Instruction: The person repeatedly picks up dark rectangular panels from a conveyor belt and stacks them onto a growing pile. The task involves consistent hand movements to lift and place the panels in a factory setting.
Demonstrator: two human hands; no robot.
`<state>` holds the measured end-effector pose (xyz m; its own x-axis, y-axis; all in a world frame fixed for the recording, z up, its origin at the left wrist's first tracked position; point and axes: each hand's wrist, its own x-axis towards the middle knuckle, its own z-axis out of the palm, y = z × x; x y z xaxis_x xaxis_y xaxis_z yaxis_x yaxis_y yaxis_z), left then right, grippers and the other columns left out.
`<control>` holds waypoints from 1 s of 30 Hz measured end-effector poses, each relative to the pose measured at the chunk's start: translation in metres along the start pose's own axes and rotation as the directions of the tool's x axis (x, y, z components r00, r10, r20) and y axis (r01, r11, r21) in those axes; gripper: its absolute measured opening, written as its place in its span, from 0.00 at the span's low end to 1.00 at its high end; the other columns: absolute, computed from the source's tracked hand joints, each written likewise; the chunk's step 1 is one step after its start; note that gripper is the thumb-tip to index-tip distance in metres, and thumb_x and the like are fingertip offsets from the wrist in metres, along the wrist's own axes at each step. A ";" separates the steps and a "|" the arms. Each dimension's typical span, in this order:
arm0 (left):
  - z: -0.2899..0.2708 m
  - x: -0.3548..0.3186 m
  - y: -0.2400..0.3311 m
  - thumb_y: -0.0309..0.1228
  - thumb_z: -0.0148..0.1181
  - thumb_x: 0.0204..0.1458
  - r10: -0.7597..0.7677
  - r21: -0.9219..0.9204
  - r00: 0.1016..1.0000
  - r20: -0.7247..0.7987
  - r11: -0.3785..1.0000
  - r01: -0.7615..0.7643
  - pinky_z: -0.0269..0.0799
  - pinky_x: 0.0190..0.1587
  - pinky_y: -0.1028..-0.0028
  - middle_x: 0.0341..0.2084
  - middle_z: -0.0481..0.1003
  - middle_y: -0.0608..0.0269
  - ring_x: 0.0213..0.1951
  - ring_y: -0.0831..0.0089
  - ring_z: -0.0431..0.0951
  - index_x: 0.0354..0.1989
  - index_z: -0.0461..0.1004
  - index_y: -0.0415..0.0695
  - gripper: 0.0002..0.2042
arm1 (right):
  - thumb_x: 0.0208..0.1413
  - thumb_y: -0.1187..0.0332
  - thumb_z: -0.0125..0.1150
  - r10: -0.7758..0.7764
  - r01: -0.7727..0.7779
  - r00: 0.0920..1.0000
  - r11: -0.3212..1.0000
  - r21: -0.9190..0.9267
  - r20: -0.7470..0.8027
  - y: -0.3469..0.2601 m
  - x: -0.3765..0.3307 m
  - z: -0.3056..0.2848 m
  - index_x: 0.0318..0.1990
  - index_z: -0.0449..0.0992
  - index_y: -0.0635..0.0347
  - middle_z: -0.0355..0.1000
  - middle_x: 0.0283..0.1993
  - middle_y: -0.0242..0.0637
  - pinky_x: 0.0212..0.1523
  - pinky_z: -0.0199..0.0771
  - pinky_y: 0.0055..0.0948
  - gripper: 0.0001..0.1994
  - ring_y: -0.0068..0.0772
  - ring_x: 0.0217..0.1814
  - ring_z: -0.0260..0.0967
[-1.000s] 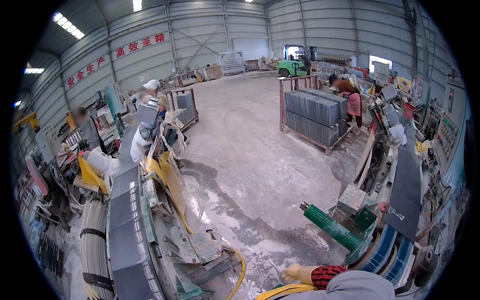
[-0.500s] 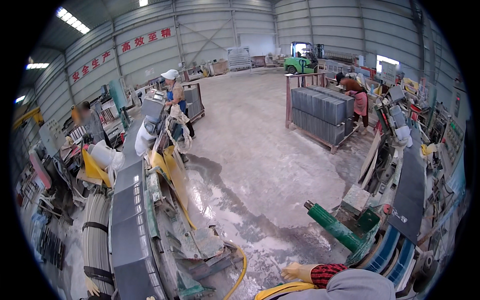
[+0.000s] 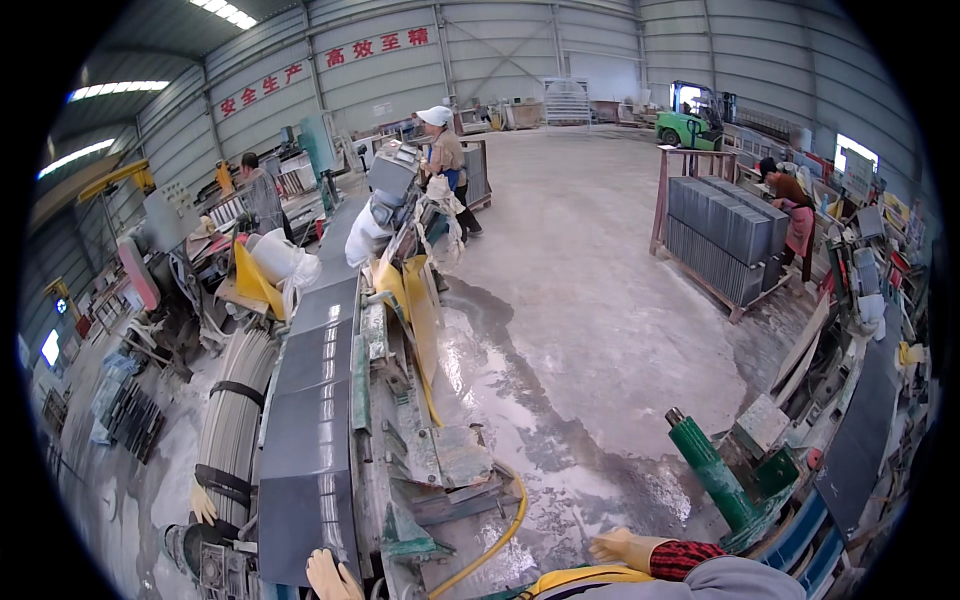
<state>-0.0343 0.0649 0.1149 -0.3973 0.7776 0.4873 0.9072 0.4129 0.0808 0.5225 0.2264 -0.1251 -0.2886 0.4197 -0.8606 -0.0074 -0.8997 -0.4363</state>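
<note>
My left hand (image 3: 332, 577), in a pale yellow rubber glove, is at the lower edge beside the near end of a line of dark slabs (image 3: 305, 505). Its fingers look stretched out; whether it touches the slab I cannot tell. My right hand (image 3: 622, 547), in a similar glove below a red-and-black checked cuff, reaches across the front of my body. Its fingers are loosely extended, with nothing visible in them. The slabs lie end to end on a long conveyor running away from me. Another pale yellow glove shape (image 3: 204, 505) shows by the conveyor's left side.
A bundle of pale strips (image 3: 235, 420) with black bands stands left of the slabs. A yellow hose (image 3: 505, 535) curves over the wet floor near a green cylinder (image 3: 712, 470). Workers stand by a grinding machine (image 3: 395, 170) and a slab rack (image 3: 725, 235); a green forklift (image 3: 690, 128) is far back.
The view has turned left, so the scene sits farther right. My left gloved hand has come up into sight at the lower edge. My right hand stays in front of my body.
</note>
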 end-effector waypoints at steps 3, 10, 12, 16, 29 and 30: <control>0.001 -0.003 0.000 0.29 0.57 0.58 0.014 -0.004 0.999 -0.034 1.000 -0.014 0.62 0.62 0.55 0.53 0.72 0.44 0.56 0.48 0.70 0.54 0.72 0.36 0.17 | 0.59 0.58 0.53 0.013 -0.014 0.999 0.999 -0.050 -0.029 0.005 0.012 -0.003 0.42 0.75 0.60 0.75 0.39 0.40 0.34 0.76 0.33 0.15 0.37 0.33 0.73; 0.002 -0.007 0.001 0.29 0.56 0.58 0.049 -0.011 0.995 -0.092 0.999 -0.050 0.62 0.62 0.55 0.53 0.72 0.44 0.57 0.48 0.70 0.55 0.72 0.36 0.17 | 0.53 0.54 0.46 0.077 -0.072 0.959 0.997 -0.029 0.271 0.005 0.017 -0.012 0.30 0.63 0.50 0.54 0.28 0.30 0.27 0.55 0.30 0.11 0.29 0.27 0.53; 0.000 -0.010 -0.002 0.29 0.56 0.58 0.032 0.005 0.997 -0.067 0.999 -0.032 0.62 0.62 0.55 0.53 0.72 0.44 0.57 0.48 0.70 0.55 0.72 0.36 0.17 | 0.53 0.54 0.45 0.118 -0.170 0.898 0.982 0.087 0.423 0.007 0.035 -0.022 0.30 0.63 0.49 0.52 0.27 0.28 0.25 0.53 0.29 0.10 0.27 0.26 0.52; -0.003 -0.013 0.000 0.29 0.56 0.59 0.046 0.027 0.995 -0.083 0.999 -0.044 0.62 0.61 0.55 0.53 0.72 0.44 0.57 0.48 0.70 0.55 0.72 0.36 0.17 | 0.55 0.55 0.43 0.068 -0.062 0.981 0.997 -0.039 0.179 -0.006 -0.007 0.013 0.30 0.65 0.48 0.54 0.27 0.28 0.25 0.53 0.28 0.10 0.27 0.25 0.52; -0.006 -0.018 -0.004 0.29 0.54 0.60 -0.015 0.027 0.999 0.035 1.000 0.014 0.60 0.63 0.56 0.55 0.71 0.44 0.59 0.49 0.68 0.56 0.71 0.36 0.17 | 0.60 0.58 0.58 0.026 -0.030 0.999 0.993 -0.113 -0.037 0.005 0.007 0.004 0.47 0.77 0.60 0.80 0.41 0.40 0.33 0.81 0.31 0.16 0.36 0.32 0.79; -0.008 -0.019 -0.002 0.29 0.54 0.60 -0.010 0.023 1.000 0.027 1.000 0.009 0.60 0.63 0.56 0.55 0.71 0.44 0.59 0.49 0.68 0.56 0.71 0.36 0.17 | 0.59 0.57 0.58 -0.026 0.017 0.998 0.987 -0.158 -0.057 0.001 -0.007 0.013 0.42 0.77 0.59 0.79 0.38 0.38 0.30 0.78 0.29 0.14 0.33 0.30 0.77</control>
<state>-0.0280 0.0455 0.1126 -0.4098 0.7860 0.4628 0.9000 0.4310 0.0649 0.5121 0.2207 -0.1157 -0.2328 0.4493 -0.8625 0.1387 -0.8625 -0.4867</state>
